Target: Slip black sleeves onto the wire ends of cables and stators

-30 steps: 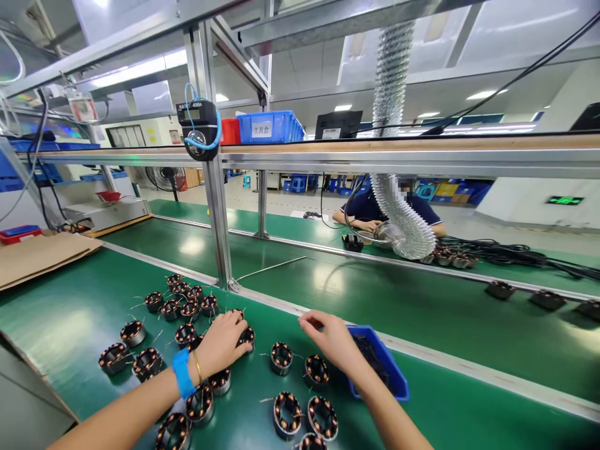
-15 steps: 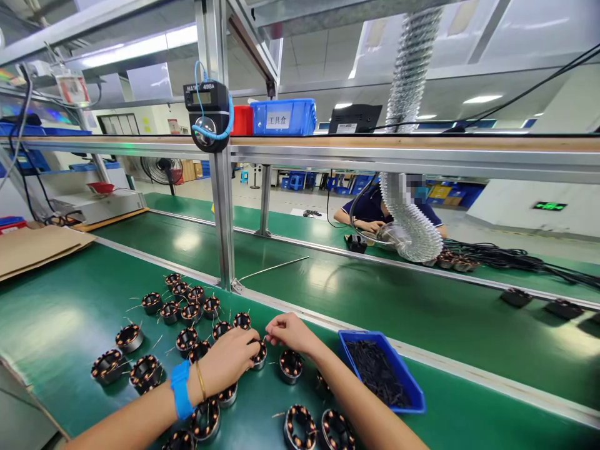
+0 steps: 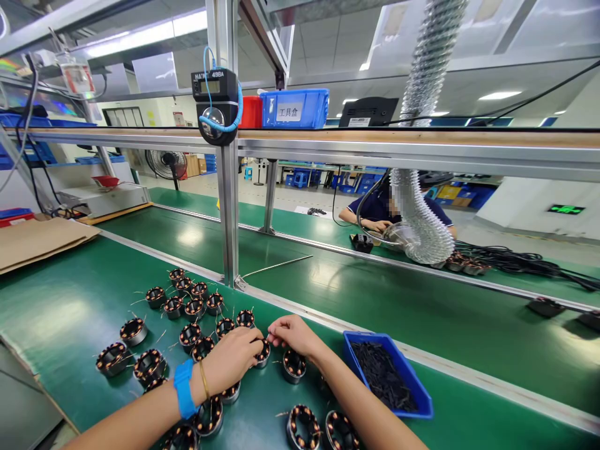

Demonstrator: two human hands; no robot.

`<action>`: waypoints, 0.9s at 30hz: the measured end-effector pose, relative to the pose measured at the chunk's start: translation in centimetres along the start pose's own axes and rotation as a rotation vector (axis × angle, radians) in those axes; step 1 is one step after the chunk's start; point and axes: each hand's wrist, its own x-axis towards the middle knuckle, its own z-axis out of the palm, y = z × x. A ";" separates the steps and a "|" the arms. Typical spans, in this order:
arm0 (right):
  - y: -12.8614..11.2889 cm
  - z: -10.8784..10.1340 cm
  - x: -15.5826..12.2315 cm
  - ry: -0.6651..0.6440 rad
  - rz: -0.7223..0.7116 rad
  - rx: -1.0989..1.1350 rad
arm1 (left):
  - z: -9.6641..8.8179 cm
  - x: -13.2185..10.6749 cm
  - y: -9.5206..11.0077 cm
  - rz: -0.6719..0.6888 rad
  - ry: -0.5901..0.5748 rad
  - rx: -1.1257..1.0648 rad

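Head view: left hand (image 3: 229, 357) curled down over a copper-wound stator coil (image 3: 262, 354); right hand (image 3: 293, 334) comes in from the other side, fingertips (image 3: 272, 331) pinched together at the coil's top edge; fingers hide the contact, so can't tell if either hand grips the coil or just a thin lead; coil sits between both hands on the green conveyor belt (image 3: 60, 294), close beside other stator coils (image 3: 190, 334); blue plastic tray (image 3: 424, 406) of small black pieces (image 3: 382, 378) lies right of the right hand; blue wristband (image 3: 184, 389) on left wrist; risks: a sideways pull could bend leads or snag them on neighbouring coils, since spacing is tight; a careless right forearm swing could knock the tray and spill pieces; co-worker (image 3: 375, 209) sits across the line, partly behind a silver flexible duct (image 3: 422, 219).
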 end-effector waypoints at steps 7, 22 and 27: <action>0.3 0.1 0.2 -0.017 -0.029 -0.034 | 0.7 -0.1 -0.3 0.018 0.050 0.004; -0.7 -0.7 -4.2 -0.003 -0.344 -0.330 | 1.1 0.1 -0.1 0.005 0.038 0.023; -1.0 -0.6 -4.9 -0.036 -0.396 -0.390 | 0.8 0.2 -0.1 -0.034 0.028 -0.002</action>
